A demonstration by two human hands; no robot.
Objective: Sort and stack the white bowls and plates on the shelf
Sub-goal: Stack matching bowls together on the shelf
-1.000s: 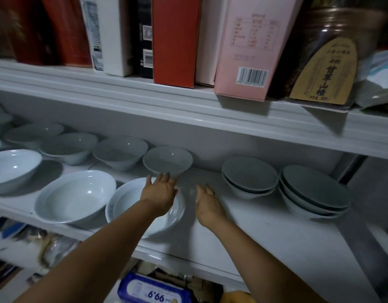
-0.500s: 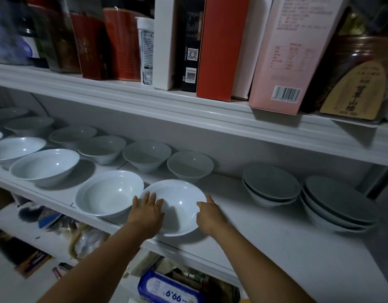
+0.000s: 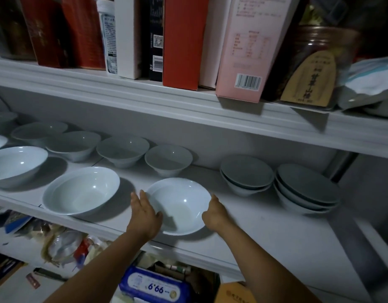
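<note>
A wide white bowl [image 3: 180, 204] sits near the front edge of the white shelf [image 3: 265, 232]. My left hand [image 3: 145, 215] grips its left rim and my right hand [image 3: 216, 213] holds its right rim. To its left stands another wide white bowl [image 3: 81, 191], and a third [image 3: 16, 165] further left. Behind them runs a row of several smaller bowls, the nearest [image 3: 168, 159] just behind the held one. At the right stand a stack of two bowls [image 3: 246, 174] and a taller stack [image 3: 306, 189].
The upper shelf [image 3: 188, 110] overhangs closely, loaded with boxes, a pink carton [image 3: 252, 47] and a dark jar [image 3: 315, 66]. Below the bowl shelf lie a blue wipes pack [image 3: 153, 287] and loose clutter. A bare stretch of shelf lies right of the held bowl.
Both hands came back from the rear small bowl and took the front wide bowl by its rims. The bowl has shifted to the right, away from its left neighbour.
</note>
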